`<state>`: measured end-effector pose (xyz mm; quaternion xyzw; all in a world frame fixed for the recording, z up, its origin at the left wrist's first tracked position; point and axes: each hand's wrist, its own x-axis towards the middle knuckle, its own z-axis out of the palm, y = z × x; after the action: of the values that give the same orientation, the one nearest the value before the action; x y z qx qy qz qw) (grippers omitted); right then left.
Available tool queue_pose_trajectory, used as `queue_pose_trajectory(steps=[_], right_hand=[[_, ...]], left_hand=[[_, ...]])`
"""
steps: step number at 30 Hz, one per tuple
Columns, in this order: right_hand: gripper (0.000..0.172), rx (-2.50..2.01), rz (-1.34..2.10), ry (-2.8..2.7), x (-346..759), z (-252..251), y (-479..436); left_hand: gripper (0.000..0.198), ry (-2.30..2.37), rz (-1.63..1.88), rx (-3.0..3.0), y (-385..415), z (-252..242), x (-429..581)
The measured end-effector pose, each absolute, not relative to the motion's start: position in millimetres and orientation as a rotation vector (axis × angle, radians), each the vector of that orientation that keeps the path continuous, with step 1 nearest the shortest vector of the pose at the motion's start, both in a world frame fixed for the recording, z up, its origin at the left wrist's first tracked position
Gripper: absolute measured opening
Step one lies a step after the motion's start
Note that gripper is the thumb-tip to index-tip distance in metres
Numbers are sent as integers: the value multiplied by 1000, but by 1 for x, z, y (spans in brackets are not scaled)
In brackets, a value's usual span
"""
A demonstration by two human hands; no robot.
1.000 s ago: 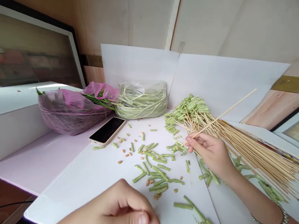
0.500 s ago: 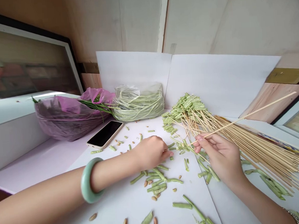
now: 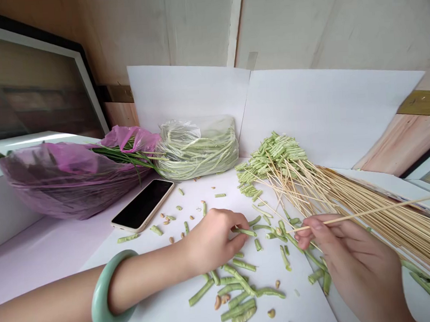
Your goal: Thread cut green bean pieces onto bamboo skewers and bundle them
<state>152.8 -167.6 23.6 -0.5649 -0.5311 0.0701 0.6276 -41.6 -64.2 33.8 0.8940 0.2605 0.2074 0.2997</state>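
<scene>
My left hand point(image 3: 214, 241), with a pale green jade bangle point(image 3: 110, 294) on its wrist, reaches over the white work surface point(image 3: 162, 251). Its fingertips pinch a cut green bean piece point(image 3: 245, 232). My right hand point(image 3: 348, 255) grips a thin bamboo skewer point(image 3: 374, 212) that lies nearly level, its tip near the loose bean pieces point(image 3: 238, 295). Beyond that hand lies a bundle of bamboo skewers point(image 3: 393, 208). Their far ends carry threaded green bean pieces point(image 3: 273, 152).
A black smartphone point(image 3: 143, 205) lies left of the scattered beans and several loose seeds. Behind it rest a clear plastic bag of long beans point(image 3: 196, 152) and a purple bag point(image 3: 67, 184). White paper sheets point(image 3: 325, 115) line the wall, and a framed picture point(image 3: 24, 80) leans at left.
My left hand has moved forward from the near edge to pinch a bean piece. My right hand has shifted right and nearer, and its skewer has tilted flatter.
</scene>
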Motion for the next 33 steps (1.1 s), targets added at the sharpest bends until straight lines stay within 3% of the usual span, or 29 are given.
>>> queue_pose_trajectory(steps=[11,19,33], right_hand=[[15,-1212,324,-1052,140,27,-179],[16,-1217,439,-1054,137,22,-179],[21,-1298,373,-1141,132,24,-181]], left_hand=[[18,540,675,1205,-79,29,-41],[32,529,724,951,-82,24,-39],[26,484,699,890,-83,16,-37]])
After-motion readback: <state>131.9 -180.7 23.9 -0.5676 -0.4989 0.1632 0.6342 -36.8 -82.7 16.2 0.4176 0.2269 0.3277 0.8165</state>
